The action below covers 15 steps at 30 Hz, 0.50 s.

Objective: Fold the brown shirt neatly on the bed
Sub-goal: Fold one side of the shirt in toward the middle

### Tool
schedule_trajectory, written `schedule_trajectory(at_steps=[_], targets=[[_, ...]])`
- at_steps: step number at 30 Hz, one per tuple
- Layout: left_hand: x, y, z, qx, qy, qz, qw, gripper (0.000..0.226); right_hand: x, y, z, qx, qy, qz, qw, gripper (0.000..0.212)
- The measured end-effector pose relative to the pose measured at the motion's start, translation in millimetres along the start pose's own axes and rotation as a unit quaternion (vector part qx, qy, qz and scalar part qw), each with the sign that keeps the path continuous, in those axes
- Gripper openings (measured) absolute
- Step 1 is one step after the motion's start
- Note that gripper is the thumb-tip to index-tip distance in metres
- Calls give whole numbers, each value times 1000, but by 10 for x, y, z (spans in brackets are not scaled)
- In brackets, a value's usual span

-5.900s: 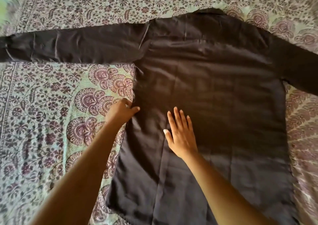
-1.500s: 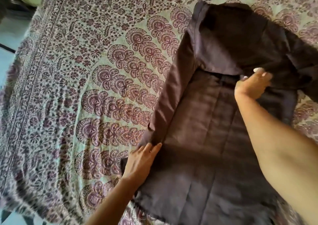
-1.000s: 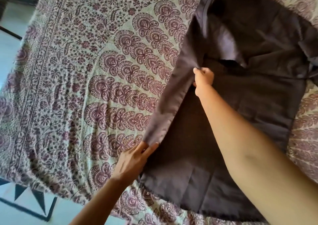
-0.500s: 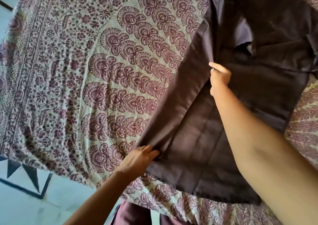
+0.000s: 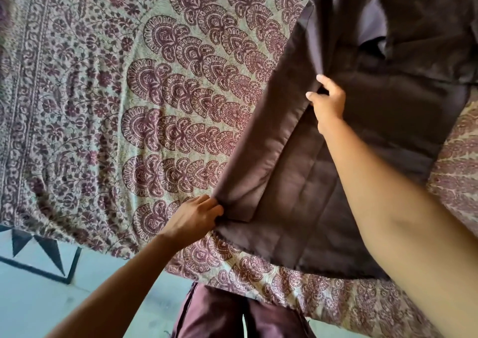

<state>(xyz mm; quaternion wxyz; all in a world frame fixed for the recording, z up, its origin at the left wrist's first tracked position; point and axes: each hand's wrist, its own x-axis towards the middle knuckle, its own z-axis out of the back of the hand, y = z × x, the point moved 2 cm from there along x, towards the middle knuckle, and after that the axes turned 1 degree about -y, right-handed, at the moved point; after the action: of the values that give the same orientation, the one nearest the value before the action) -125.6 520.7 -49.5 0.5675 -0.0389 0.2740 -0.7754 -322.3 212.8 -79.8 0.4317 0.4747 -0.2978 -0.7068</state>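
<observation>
The brown shirt [image 5: 375,136] lies on the right part of the patterned bed [image 5: 108,110], its hem near the bed's front edge. Its left side panel with the sleeve is folded inward and raised off the shirt's body as a long strip [image 5: 261,141]. My left hand [image 5: 196,217] pinches the lower corner of that strip near the hem. My right hand [image 5: 327,102] grips the strip's inner edge higher up, about mid-shirt. The shirt's collar end runs out of the top of the view, and my right forearm covers part of the lower right shirt.
The bed cover is printed with maroon paisley and flowers. The bed's front edge [image 5: 232,275] runs along the bottom, with pale floor tiles and a dark triangle pattern [image 5: 38,247] below left. My maroon trousers [image 5: 232,314] show at the bottom middle.
The folded left strip has lifted higher and stretched tauter between my two hands. My view has moved closer and tilted down, so the bed edge, floor and trousers show more.
</observation>
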Motion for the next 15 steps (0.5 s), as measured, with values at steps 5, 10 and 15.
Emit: schedule_trajectory(at_steps=[5,10,15], targets=[[113,88,107,36,84,-36,995,16,-58,30,-16,-213,4,89,973,52],[1044,209,565,-82,-85,108,987,31,-18,209,-13,-145,-9,23,989,43],[2242,417,1006,-172,-156,188,954,32,259,434,-99,53,-16,-62,997,35]])
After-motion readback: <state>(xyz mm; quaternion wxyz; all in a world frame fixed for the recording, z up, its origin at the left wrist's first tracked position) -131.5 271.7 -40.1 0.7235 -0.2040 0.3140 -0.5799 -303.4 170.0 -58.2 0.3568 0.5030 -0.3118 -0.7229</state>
